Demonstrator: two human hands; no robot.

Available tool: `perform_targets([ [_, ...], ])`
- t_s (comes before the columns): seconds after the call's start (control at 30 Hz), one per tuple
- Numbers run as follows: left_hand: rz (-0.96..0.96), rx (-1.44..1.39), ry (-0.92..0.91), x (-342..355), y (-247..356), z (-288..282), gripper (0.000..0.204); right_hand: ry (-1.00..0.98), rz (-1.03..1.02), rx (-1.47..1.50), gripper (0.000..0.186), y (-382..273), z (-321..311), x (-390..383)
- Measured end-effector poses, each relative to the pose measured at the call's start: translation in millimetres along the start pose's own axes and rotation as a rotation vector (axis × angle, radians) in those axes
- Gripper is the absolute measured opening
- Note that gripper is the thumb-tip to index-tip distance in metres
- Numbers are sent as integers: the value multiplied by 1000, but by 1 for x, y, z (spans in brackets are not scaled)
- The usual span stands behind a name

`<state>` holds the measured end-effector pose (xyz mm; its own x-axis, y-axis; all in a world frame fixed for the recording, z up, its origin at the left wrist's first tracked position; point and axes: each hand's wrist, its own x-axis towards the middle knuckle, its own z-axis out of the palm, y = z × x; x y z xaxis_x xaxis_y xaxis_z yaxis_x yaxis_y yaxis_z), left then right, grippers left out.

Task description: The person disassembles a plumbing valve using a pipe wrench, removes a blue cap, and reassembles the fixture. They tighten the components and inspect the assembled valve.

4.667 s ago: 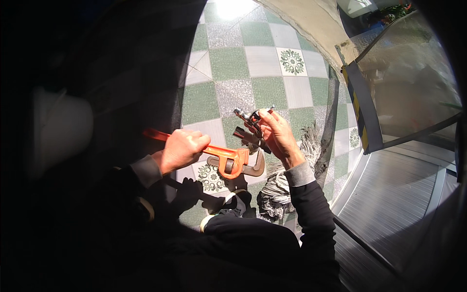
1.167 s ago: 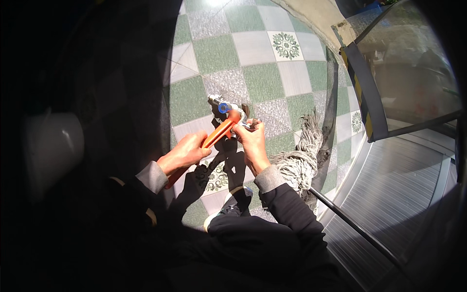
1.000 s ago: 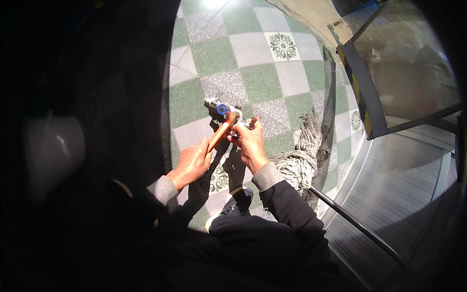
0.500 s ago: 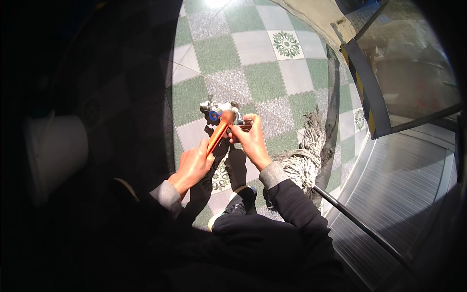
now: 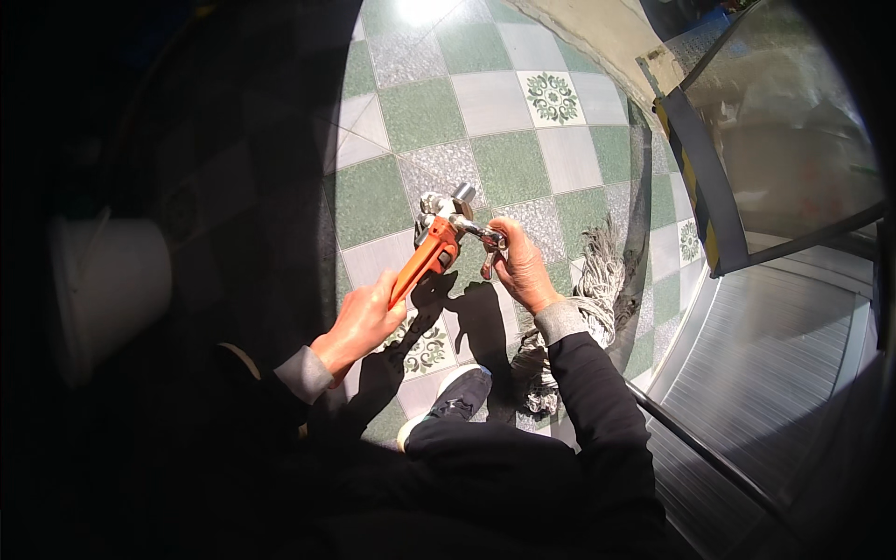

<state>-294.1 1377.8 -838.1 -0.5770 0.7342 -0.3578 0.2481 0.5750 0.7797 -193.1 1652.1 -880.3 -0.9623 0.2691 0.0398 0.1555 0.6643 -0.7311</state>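
Note:
My left hand is closed round the handle of an orange pipe wrench, which slants up and to the right. At its upper end, the wrench's head meets a shiny chrome tap fitting; whether the jaws grip it I cannot make out. My right hand holds the right end of this fitting, near its small lever handle, with thumb and fingers closed on it. Both hands are in front of me, above the tiled floor.
Sunlit green and grey tiles lie below. To the right, a string mop rests on the floor, its dark pole running toward the lower right. A white bucket stands in shadow at left. A ribbed metal surface lies at right.
The tap fitting has turned, so its blue ring no longer shows and a chrome end points up. My right hand has shifted right, and the wrench has stayed in my left hand.

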Motion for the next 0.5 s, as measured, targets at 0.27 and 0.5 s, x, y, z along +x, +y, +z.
perform_targets([
  [0.27, -51, -123, 59, -3, -10, 14, 31, -126, 988, 869, 24, -17, 39, -28],
  [0.5, -85, -215, 168, 1, -7, 29, 27, 33, 694, 1881, 28, -69, 83, -16],
])
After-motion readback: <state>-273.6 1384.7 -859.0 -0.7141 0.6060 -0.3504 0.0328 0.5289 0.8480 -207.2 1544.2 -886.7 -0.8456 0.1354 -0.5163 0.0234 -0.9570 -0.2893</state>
